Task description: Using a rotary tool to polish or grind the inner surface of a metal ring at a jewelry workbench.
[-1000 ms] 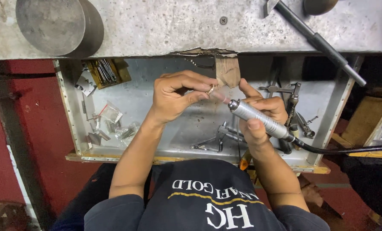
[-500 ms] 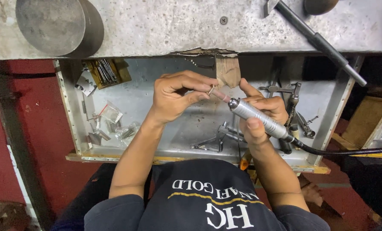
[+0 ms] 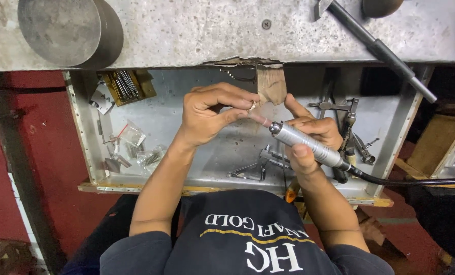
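left hand (image 3: 207, 114) pinched shut, fingertips together; right hand (image 3: 309, 140) apparently curled closed, forearms converging.

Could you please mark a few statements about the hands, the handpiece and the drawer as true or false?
1. The right hand holds a silver rotary handpiece with a black cable running off to the side. True.
2. The left hand lies flat and empty in the metal drawer. False: it is raised, its fingers pinching a small piece against the wooden peg.
3. A large round metal block sits on the bench top. True.
4. The handpiece's tip points away from the left hand. False: it points toward the pinched piece.
5. Small clear plastic bags lie in the drawer. True.
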